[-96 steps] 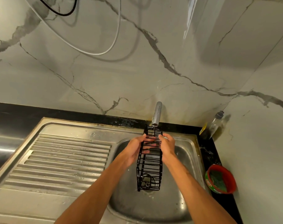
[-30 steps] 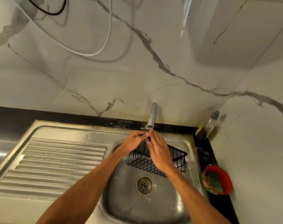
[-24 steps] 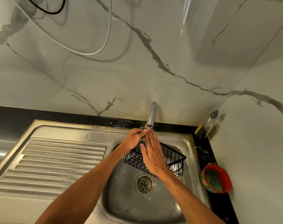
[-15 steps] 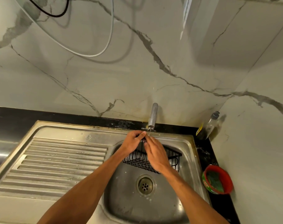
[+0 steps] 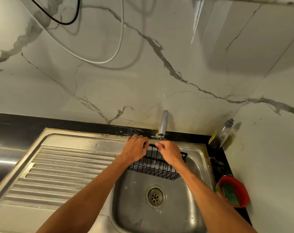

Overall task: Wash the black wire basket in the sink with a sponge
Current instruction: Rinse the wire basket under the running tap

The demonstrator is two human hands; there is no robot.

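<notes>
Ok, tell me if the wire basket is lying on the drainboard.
No, the left hand and right hand hold the black wire basket over the sink basin, just below the faucet.

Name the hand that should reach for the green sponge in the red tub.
Right. Both hands grip the black wire basket, but the right hand sits nearer the red tub holding the green sponge; the left hand would cross over.

Dim, warm light; soft glare on the marble wall [image 5: 195, 27] and steel counter [image 5: 1, 161]; wide-angle curvature at edges.
</notes>
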